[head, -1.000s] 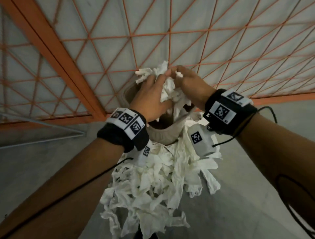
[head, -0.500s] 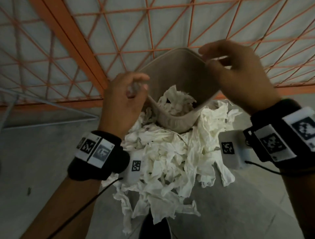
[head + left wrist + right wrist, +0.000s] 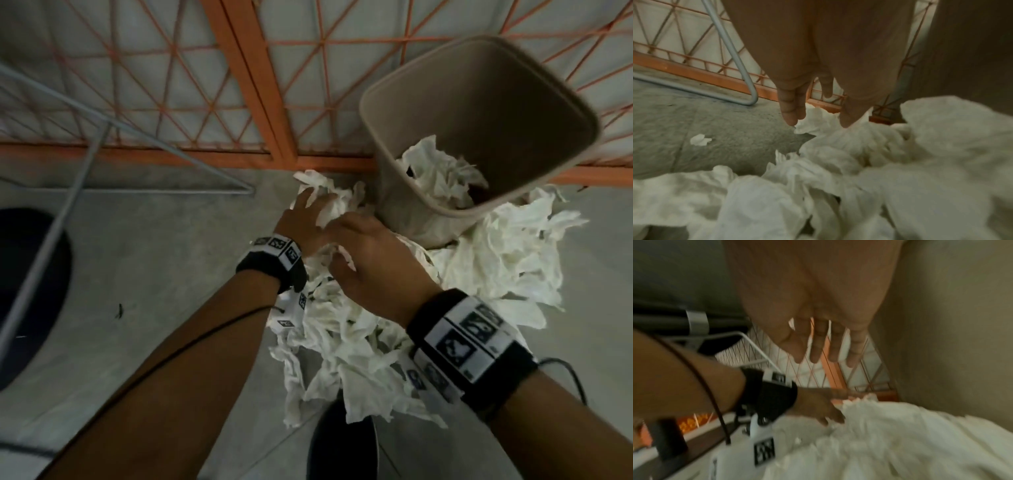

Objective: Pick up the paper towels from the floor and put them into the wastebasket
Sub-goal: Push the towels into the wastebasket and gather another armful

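Both hands (image 3: 342,246) spread-fingered, empty, over crumpled white paper towels (image 3: 359,342) beside beige wastebasket (image 3: 404,205).

white paper towels (image 3: 346,346), beige wastebasket (image 3: 404,113), orange lattice (image 3: 171,85)

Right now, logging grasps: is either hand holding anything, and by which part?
Nothing is held. Left hand and right hand reach open-fingered onto the towels.

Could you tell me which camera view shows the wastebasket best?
The head view: the wastebasket appears whole, with its open rim and paper towels inside. The right wrist view shows only a blurred tan wall of it at the right edge. The left wrist view shows just a dark, blurred side.
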`<action>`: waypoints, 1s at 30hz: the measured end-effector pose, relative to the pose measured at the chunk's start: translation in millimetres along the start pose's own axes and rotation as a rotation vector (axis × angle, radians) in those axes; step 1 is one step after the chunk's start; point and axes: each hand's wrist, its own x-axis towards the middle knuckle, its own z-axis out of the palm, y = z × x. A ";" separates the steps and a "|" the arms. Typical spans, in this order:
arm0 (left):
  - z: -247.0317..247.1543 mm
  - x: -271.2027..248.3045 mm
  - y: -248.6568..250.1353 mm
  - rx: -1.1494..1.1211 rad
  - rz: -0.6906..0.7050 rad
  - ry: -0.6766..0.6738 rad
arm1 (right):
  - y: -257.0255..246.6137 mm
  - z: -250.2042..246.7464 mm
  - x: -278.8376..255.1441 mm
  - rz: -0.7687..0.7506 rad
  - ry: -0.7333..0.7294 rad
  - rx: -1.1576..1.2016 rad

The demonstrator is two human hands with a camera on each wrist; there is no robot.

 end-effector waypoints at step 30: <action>20.4 52.4 9.3 0.044 0.072 0.080 | 64.1 43.7 -6.0 0.508 -0.184 -0.127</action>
